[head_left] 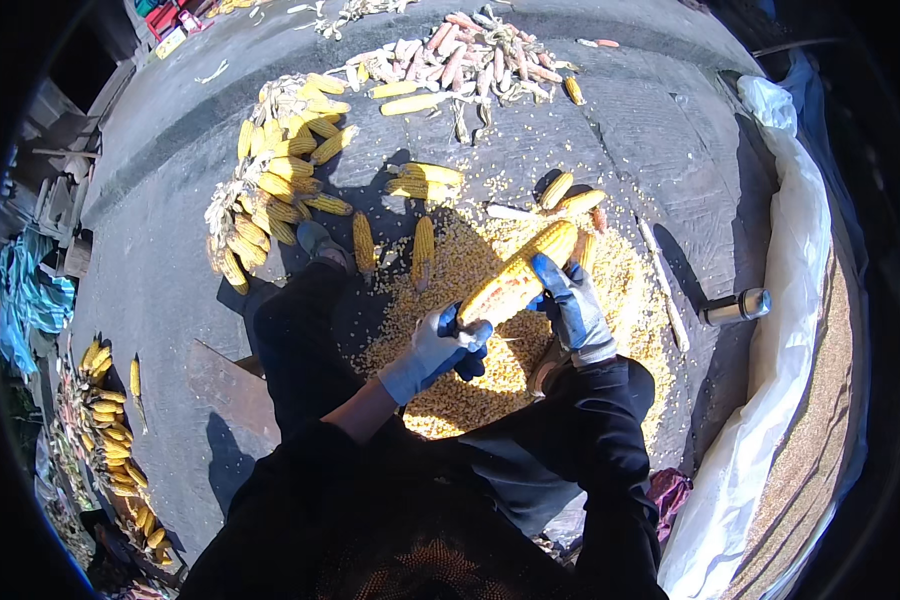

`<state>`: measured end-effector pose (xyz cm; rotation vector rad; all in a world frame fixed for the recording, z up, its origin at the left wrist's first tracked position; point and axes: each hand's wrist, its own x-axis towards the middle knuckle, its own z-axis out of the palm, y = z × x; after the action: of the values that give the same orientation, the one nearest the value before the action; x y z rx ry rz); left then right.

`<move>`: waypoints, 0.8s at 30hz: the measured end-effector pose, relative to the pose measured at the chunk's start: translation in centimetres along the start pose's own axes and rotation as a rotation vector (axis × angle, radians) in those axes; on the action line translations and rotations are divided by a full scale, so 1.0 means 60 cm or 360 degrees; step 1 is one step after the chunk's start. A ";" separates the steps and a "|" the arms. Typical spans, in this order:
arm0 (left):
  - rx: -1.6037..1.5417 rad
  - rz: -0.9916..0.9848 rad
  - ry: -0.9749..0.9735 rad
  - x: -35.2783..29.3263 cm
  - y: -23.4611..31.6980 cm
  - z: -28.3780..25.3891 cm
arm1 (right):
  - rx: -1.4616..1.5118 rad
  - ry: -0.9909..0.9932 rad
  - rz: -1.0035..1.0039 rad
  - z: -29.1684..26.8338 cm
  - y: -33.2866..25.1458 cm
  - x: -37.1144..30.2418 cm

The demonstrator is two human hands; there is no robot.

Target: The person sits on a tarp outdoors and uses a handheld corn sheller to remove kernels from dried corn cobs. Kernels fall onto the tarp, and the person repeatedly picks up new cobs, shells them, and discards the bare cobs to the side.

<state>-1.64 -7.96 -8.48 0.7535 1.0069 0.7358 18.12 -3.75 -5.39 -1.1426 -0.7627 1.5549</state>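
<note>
While both gloved hands clamp the yellow corn cob above the kernel heap, left hand at its base and right hand mid-cob, twisting firmly in opposite directions should loosen kernels best.

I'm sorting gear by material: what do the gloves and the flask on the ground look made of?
Gloves, left hand and right hand: pale knitted fabric with blue, probably rubbery coating on palms and fingers. Flask: apparently metal, a shiny silver cylinder glinting in sunlight, with darker ends.
</note>
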 end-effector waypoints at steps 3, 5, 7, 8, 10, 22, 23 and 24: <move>-0.0101 0.0540 0.0129 0.013 -0.017 0.065 | -0.0294 -0.0286 -0.0099 0.002 0.043 0.010; 0.0695 0.0905 0.0398 0.033 -0.028 0.075 | -0.0112 -0.0407 -0.0227 0.015 0.060 0.011; 0.0931 0.0811 0.0312 0.042 -0.039 0.063 | 0.0059 -0.0362 -0.0048 0.019 0.043 0.017; 0.1078 0.0872 0.0323 0.037 -0.035 0.066 | -0.0004 -0.0369 -0.0192 0.010 0.044 0.019; 0.1164 0.0972 -0.0037 0.029 0.003 0.057 | 0.0150 -0.0329 -0.0151 0.006 0.026 0.017; -0.0567 0.0344 -0.0163 0.053 0.108 0.035 | 0.0046 -0.0678 0.0009 0.044 0.007 -0.003; -0.0569 0.0385 -0.0096 0.055 0.106 0.037 | 0.0016 -0.0705 0.0022 0.043 0.011 -0.003; -0.0406 0.0373 -0.0131 0.059 0.103 0.023 | -0.0012 -0.0732 0.0035 0.044 0.016 -0.002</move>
<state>-0.29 -2.04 -4.50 0.6790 0.7394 1.0071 15.32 -3.96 -5.32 -0.8043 -1.0592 1.8617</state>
